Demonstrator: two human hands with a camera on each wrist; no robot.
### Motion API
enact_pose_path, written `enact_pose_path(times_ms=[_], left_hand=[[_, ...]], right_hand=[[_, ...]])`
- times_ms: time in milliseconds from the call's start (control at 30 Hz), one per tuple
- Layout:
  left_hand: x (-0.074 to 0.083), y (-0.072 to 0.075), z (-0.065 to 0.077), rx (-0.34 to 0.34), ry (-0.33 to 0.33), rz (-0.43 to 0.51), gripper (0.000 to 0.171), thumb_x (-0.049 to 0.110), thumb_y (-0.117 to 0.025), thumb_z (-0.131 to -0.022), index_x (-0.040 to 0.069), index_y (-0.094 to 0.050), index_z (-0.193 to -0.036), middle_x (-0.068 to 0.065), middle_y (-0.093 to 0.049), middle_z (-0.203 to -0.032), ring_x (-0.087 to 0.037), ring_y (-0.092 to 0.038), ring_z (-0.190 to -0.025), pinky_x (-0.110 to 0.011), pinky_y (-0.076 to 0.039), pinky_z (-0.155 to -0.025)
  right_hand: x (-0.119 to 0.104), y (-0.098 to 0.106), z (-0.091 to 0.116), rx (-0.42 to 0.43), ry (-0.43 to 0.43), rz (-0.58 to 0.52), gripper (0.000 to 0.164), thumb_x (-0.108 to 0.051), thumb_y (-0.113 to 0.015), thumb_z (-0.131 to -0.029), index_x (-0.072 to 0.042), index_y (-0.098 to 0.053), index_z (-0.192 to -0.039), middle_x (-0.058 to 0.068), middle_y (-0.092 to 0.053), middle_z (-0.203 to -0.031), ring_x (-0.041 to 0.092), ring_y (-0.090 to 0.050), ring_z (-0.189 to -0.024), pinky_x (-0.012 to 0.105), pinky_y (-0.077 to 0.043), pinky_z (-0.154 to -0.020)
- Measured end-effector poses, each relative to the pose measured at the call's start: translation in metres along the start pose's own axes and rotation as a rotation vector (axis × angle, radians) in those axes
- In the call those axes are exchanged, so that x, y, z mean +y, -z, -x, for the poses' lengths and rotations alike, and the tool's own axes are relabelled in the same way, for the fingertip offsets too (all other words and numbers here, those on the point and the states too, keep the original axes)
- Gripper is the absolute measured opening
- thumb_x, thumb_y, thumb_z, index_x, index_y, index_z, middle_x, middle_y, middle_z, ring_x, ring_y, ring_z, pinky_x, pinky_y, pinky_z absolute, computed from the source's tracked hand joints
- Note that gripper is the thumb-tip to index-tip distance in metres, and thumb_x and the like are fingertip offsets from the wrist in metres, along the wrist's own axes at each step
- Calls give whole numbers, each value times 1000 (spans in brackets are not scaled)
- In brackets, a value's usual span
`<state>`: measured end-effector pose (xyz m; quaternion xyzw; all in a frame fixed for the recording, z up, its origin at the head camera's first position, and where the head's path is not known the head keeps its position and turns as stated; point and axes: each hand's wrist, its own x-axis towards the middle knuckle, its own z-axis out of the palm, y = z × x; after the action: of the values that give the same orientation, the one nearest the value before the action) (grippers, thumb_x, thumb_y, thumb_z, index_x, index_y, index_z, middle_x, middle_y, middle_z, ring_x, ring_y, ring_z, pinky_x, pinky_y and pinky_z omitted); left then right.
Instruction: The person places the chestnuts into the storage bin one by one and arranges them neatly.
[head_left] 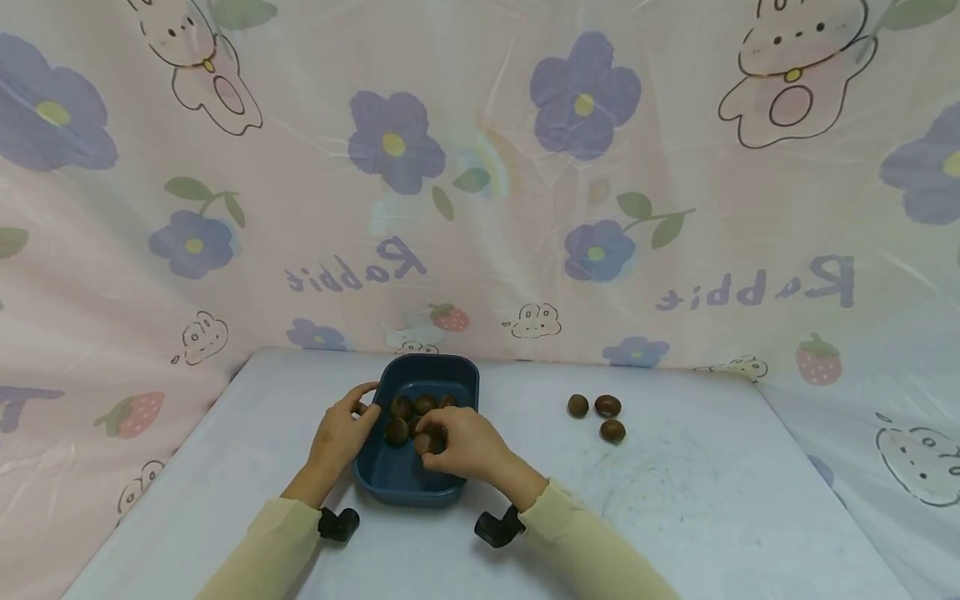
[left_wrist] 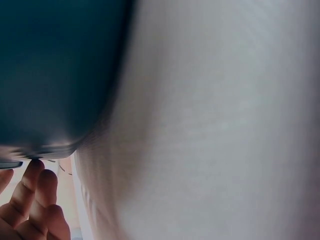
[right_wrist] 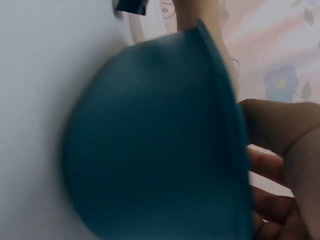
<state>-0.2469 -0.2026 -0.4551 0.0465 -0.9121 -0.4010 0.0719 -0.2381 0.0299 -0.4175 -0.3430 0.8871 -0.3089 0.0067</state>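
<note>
In the head view, a dark blue rectangular tub (head_left: pixel 405 492) stands on the table with several brown chestnuts (head_left: pixel 397 432) inside. My left hand (head_left: pixel 339 435) holds the tub's left rim, thumb at the edge. Bent left fingers (left_wrist: pixel 46 187) reach the tub's wall in the left wrist view. Over the tub's interior, my right hand (head_left: pixel 471 446) pinches a chestnut (head_left: pixel 427 442) between thumb and fingers. From the right wrist, the tub's outer wall (right_wrist: pixel 155 135) hides that chestnut, and only part of the hand shows beyond the rim.
Three chestnuts (head_left: pixel 607 406) lie in a loose group on the white table (head_left: pixel 712 500), to the right of the tub. A patterned curtain (head_left: pixel 480 208) hangs along the table's back edge. Black wrist cameras (head_left: pixel 498 528) sit on both wrists.
</note>
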Motion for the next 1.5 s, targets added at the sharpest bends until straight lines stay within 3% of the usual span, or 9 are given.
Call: enact_pose_path(times_ms=[200, 667, 900, 1300, 1500], left_hand=[[0, 0, 0, -2, -6, 6, 44, 33, -52, -93, 29, -50, -137, -6, -66, -96, -19, -56, -77, -29, -43, -65], [-2, -1, -2, 5, -14, -2, 44, 33, -52, -93, 28, -51, -137, -6, -67, -95, -18, -55, -72, -29, -42, -61], [-2, -1, -2, 11, -14, -7, 45, 33, -52, -92, 28, -51, -137, -6, -67, -95, -18, -55, -72, -29, -42, -61], [0, 1, -2, 8, -15, -17, 45, 30, -51, -93, 26, -51, -138, -7, -67, -95, -17, -54, -69, -29, -41, -59], [0, 1, -2, 11, -10, -15, 45, 31, -51, -93, 27, -51, -138, -7, -67, -96, -17, -55, -71, -29, -41, -60]], right_hand=[[-4, -14, -6, 0, -13, 67, 32, -26, -77, -74, -20, -70, -104, -11, -68, -89, 0, -53, -71, 17, -44, -62], [-20, -32, -17, -1, -34, 138, 28, -24, -77, -74, -17, -71, -101, -7, -70, -85, 1, -51, -61, 18, -43, -57], [-17, -38, -27, -25, -84, 187, 29, -27, -78, -73, -18, -71, -100, -8, -68, -78, 2, -52, -61, 20, -44, -56], [-13, -46, -34, -45, -78, 193, 29, -24, -78, -70, -16, -70, -97, -10, -66, -74, 2, -52, -57, 18, -42, -54], [-13, -49, -36, -70, -70, 248, 29, -24, -79, -70, -16, -70, -97, -9, -68, -76, 2, -52, -58, 18, -42, -52]])
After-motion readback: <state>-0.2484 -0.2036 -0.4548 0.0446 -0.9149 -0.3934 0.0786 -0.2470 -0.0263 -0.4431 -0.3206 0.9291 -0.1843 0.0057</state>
